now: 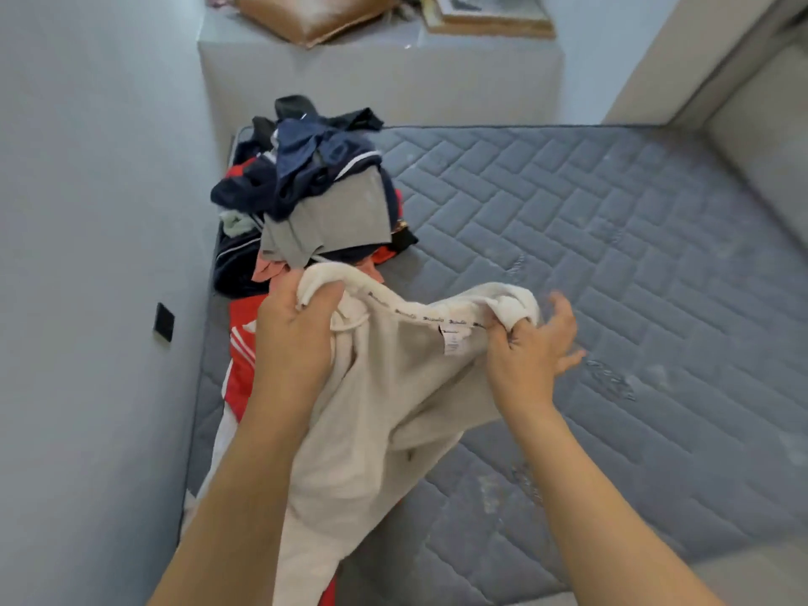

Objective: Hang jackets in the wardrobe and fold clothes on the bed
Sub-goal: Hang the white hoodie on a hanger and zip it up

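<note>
Waistband grip on both ends: I have the cream garment [384, 387] held up by its top hem, label side facing me. Left hand [297, 330] has fingers and thumb curled round a bunched corner of the hem. Right hand [531, 347] pinches the other corner between thumb and forefinger; its other fingers are splayed out and blurred, so I read that grip as light. Looks like sweatpants or similar, can't confirm. Holding at the two corners pulls the hem taut and lets the rest hang straight, which I judge is the setup for laying it flat to fold.

Garment hangs over the near-left part of the mattress [612, 255], lower end draping down toward me, partly over a red striped piece [240, 365].

Unsorted clothes pile [315, 199] sits just beyond my left hand, hard against the left wall [87, 255], with a grey piece on top tilting toward me. Tight on that side: wall, pile and mattress edge all close together.

Open room is to the right, bare quilted surface running out to the padded bed frame [765, 146]. My call: swing right and lay it there, well apart from the pile. Wardrobe not in view.
</note>
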